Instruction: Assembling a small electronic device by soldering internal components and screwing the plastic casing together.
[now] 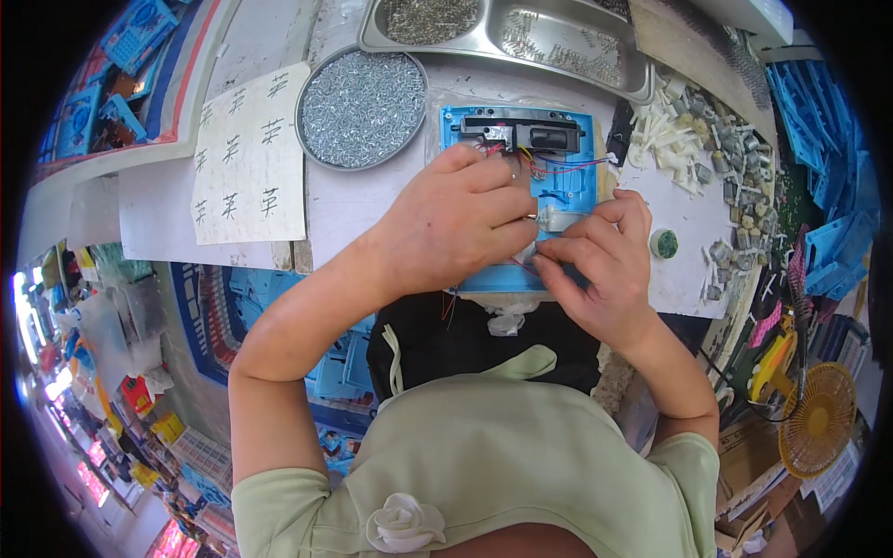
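Observation:
A light-blue plastic casing (581, 121) lies open-side up on the worktable in front of me. A black part (549, 138) is fitted at its far end, with thin red, blue and yellow wires (567, 167) trailing from it. My left hand (460, 219) reaches over the casing's left side, its fingers curled closed; what they grip is hidden. My right hand (600, 265) is at the near right of the casing, thumb and forefinger pinched close together on something too small to name. Between the hands sits a silver metal motor-like part (560, 219), partly covered by my fingers.
A round tray (363, 110) of small screws stands at the far left, beside a sheet of paper (251, 158). A steel compartment tray (484, 42) with small metal parts lies beyond. White plastic pieces (665, 139), motors (749, 200) and a green round piece (663, 244) lie right.

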A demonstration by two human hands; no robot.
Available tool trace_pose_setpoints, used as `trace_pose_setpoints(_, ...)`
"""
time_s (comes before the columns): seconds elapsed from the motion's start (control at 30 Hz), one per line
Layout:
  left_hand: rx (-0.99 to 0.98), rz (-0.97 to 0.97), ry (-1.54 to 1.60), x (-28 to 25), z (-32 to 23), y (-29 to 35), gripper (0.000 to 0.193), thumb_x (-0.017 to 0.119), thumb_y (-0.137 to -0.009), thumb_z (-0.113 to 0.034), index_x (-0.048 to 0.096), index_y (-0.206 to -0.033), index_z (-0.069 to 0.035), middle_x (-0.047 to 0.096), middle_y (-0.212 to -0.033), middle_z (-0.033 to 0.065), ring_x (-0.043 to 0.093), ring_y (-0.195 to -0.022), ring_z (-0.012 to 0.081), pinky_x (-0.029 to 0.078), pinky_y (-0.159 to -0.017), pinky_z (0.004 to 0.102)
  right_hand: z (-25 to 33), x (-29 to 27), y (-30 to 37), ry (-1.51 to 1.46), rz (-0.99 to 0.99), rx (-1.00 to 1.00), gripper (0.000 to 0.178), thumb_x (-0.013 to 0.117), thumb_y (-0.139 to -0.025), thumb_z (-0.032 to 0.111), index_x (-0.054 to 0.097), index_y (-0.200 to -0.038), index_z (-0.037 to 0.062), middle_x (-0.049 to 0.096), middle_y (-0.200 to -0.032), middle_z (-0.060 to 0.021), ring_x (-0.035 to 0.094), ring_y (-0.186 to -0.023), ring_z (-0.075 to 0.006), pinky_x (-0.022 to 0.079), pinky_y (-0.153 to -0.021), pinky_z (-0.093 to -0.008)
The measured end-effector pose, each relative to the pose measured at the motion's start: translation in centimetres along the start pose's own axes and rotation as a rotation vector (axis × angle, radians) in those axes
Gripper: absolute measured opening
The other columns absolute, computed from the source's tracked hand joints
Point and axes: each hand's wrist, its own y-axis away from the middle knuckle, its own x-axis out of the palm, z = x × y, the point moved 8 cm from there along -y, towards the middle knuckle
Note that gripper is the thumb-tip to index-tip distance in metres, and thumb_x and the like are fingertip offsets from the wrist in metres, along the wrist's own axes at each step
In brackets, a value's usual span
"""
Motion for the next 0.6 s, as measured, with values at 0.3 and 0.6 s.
trace_pose_setpoints(0.3, 0.087, -0.102, 0.032, -0.4, -0.4, 0.3, 0.035, 0.075, -0.065, -0.015, 0.075, -0.1, -0.009, 0.067, -0.093, 0.0008, 0.062, -0.078, 0.0203, 0.049, -0.068, 0.0362, -0.9, -1.1, 1.1, -0.009, -0.013, 0.044, 0.022, 0.084, -0.066, 0.01, 0.072, -0.084, 0.0106, 0.063, -0.082, -0.0009, 0.055, -0.087, -0.0265, 0.041, -0.086, -0.0465)
trace_pose_setpoints(0.6, -0.033, -0.027, 0.061, -0.5, -0.5, 0.4, 0.033, 0.083, -0.067, -0.009, 0.074, -0.099, -0.009, 0.067, -0.095, 0.0038, 0.061, -0.079, 0.0234, 0.047, -0.069, 0.0381, -1.2, -1.4, 0.6, -0.029, -0.035, 0.049, 0.021, 0.084, -0.066, 0.011, 0.071, -0.084, 0.0102, 0.063, -0.083, -0.0015, 0.055, -0.088, -0.0273, 0.043, -0.087, -0.0448)
